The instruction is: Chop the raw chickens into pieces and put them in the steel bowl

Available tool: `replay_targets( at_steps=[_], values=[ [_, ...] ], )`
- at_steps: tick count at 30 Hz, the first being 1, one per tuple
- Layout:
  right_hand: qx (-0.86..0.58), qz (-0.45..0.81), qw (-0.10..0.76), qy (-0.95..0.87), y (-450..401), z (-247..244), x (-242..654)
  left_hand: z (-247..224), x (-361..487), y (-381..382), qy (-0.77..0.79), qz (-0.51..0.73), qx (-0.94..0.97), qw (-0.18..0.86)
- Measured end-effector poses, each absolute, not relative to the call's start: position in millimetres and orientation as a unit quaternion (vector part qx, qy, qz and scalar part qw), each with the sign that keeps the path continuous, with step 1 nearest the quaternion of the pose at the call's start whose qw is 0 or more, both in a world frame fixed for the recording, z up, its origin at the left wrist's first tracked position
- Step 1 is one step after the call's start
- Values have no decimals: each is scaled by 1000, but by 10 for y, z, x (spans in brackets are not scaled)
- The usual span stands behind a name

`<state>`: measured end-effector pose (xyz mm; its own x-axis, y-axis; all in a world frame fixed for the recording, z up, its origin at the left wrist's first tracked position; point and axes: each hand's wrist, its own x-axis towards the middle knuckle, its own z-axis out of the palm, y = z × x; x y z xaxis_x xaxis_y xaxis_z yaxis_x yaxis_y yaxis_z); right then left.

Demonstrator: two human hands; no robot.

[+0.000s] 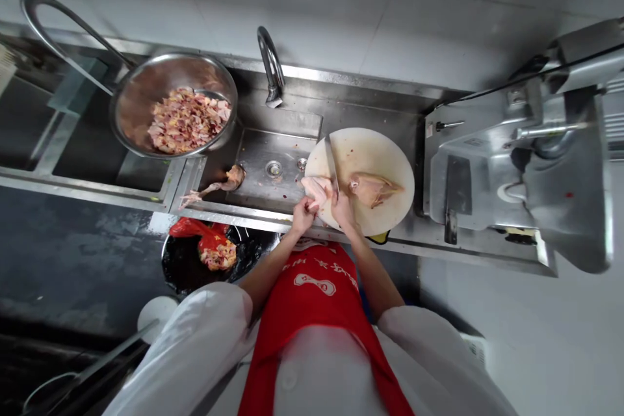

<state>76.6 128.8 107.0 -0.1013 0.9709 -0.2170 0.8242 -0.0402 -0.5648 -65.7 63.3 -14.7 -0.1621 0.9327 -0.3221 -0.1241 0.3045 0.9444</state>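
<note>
On the round white cutting board (358, 142), my right hand (344, 211) grips a kitchen knife (332, 159), its blade pointing away from me. My left hand (303, 214) pinches the near end of a pale raw chicken piece (316, 188) at the board's left edge. The knife blade lies along the right side of this piece; whether it touches cannot be made out. A larger yellowish chicken piece (373, 190) rests on the board to the right of my right hand.
A steel bowl (229, 88) of chopped meat stands left of the faucet (271, 68). A chicken leg with its foot (219, 187) lies by the sink (256, 156). A steel slicing machine (487, 175) stands right. Below left is a black-lined bin (185, 266) with scraps.
</note>
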Motion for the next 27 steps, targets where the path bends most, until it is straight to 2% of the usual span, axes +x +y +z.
replay_targets(
  at_steps=[3, 6, 8, 10, 13, 15, 19, 21, 25, 27],
  values=[
    [-684, 342, 69, -641, 1373, 873, 938, -133, -726, 632, 586, 487, 299, 574],
    [-692, 357, 74, -623, 1480, 1005, 1136, -132, -787, 608, 575, 489, 262, 601],
    [-690, 321, 128, -636, 1509, 1227, 1151, -129, -802, 592, 568, 486, 256, 613],
    [-679, 251, 220, -654, 1495, 1454, 1057, -120, -798, 586, 564, 487, 252, 617],
    [-657, 183, 318, -659, 1410, 1558, 807, -98, -778, 596, 562, 488, 245, 621],
    [-657, 207, 299, -660, 1326, 1384, 652, -82, -777, 606, 556, 487, 247, 626],
    [-674, 333, 149, -642, 1216, 772, 590, -67, -858, 596, 542, 492, 246, 635],
    [-681, 388, 113, -610, 1240, 582, 721, -79, -934, 569, 544, 491, 236, 638],
    [-700, 461, 113, -533, 1391, 715, 1070, -138, -1065, 494, 547, 477, 220, 652],
    [-703, 425, 146, -551, 1462, 986, 1142, -170, -1085, 468, 543, 465, 223, 663]
  ],
)
